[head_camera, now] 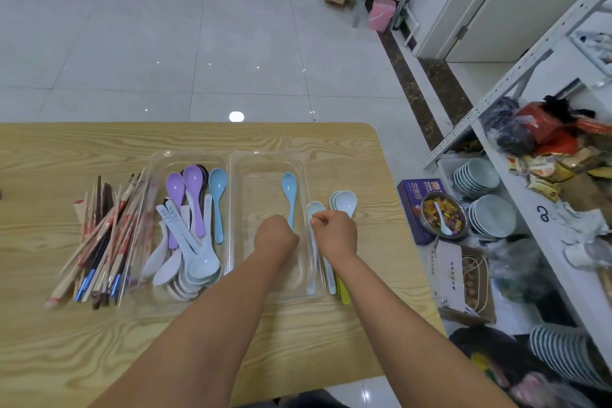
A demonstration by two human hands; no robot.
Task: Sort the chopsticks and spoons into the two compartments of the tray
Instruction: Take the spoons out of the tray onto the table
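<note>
Currently: left hand [276, 237], fingers curled round blue spoon [289, 189], right compartment of tray [268, 153]; right hand [334, 235] pinching pale spoon [314, 209] at tray's right rim. Best lifted together into spoon-filled left compartment.

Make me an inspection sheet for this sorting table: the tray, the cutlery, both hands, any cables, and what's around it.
Surface: wood-grain table.
Job's things: clear tray; left compartment holds many spoons, right compartment holds one blue spoon. chopsticks piled left of the tray, loose spoons right of it.
Clutter: purple box and metal bowl beside the table.
Grippers: left hand grips the blue spoon's handle; right hand pinches a pale spoon.
Cables: nothing seen.
Surroundings: tiled floor, shelving, stacked bowls.
</note>
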